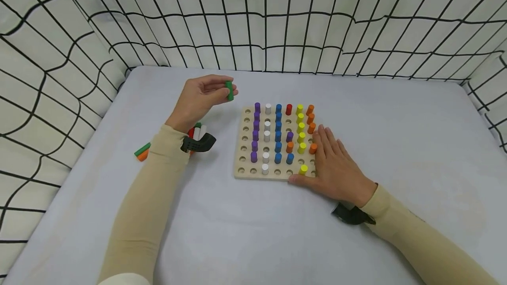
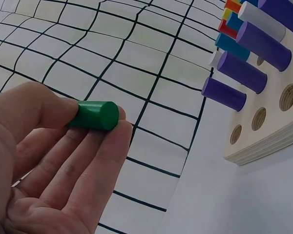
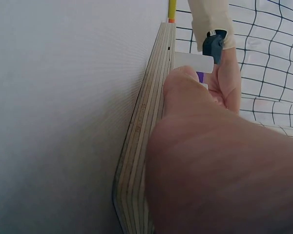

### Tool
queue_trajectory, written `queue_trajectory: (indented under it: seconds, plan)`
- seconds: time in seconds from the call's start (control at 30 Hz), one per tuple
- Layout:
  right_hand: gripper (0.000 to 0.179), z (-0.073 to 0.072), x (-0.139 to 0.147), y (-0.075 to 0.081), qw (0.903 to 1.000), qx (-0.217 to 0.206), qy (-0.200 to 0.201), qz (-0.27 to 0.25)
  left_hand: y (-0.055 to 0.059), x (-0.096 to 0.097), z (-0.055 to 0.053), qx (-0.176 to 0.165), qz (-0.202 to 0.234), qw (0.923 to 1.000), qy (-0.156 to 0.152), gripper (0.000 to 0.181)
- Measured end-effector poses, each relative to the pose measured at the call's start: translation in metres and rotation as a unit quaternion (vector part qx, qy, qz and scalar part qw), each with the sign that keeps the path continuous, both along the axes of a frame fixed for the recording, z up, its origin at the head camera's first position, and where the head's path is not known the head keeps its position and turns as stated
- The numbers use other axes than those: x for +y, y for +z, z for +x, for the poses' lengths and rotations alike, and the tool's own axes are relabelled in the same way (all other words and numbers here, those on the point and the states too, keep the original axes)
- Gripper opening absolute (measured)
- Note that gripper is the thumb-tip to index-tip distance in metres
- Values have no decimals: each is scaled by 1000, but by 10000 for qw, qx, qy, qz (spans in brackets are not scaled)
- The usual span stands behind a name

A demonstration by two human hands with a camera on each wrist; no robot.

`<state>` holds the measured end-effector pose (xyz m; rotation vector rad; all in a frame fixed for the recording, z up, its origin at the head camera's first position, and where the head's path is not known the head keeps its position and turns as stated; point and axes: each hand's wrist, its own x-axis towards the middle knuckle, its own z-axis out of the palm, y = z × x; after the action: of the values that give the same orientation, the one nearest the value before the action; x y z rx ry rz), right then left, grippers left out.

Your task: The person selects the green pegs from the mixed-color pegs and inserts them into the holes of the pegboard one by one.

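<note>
Between thumb and fingers, my left hand (image 1: 200, 99) pinches a green peg (image 1: 229, 91), held in the air just beyond the far left corner of a wooden pegboard (image 1: 242, 175). The left wrist view shows the same green peg (image 2: 95, 115) lying across the fingertips. Purple, white, blue, red, yellow and orange pegs stand in columns on the board, with bare holes among them, including the whole leftmost column. My right hand (image 1: 340, 168) rests with straight fingers along the board's right edge, its thumb at the near edge. It covers part of the rightmost column.
Loose pegs lie left of the board: a green one (image 1: 142, 148) beside an orange one (image 1: 143, 155), and red, white and green ones (image 1: 203, 130) partly hidden by my left wrist. Black wire mesh (image 1: 265, 14) borders the white table (image 1: 245, 232) at the back and sides.
</note>
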<state>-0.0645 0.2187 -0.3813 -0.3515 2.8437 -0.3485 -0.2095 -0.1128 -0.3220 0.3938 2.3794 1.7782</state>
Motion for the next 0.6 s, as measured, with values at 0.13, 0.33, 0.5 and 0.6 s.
queue_trajectory:
  seconds: [0.13, 0.33, 0.5, 0.6]
  plan:
    - [137, 1, -1, -1, 10000, 39, -12, 1, -1, 3, -2, -9, 170, 9999, 17, 35]
    - [138, 2, -1, -1, 10000, 49, -18, 9, -5, 11, -5, 2, 235, 9997, 62, 33]
    - [138, 2, -3, -3, 10000, 50, -4, 40, -12, 14, -7, 10, 222, 9997, 24, 32]
    - [138, 2, -2, -3, 10000, 63, 8, 77, -17, 15, -8, 8, 135, 9999, -18, 32]
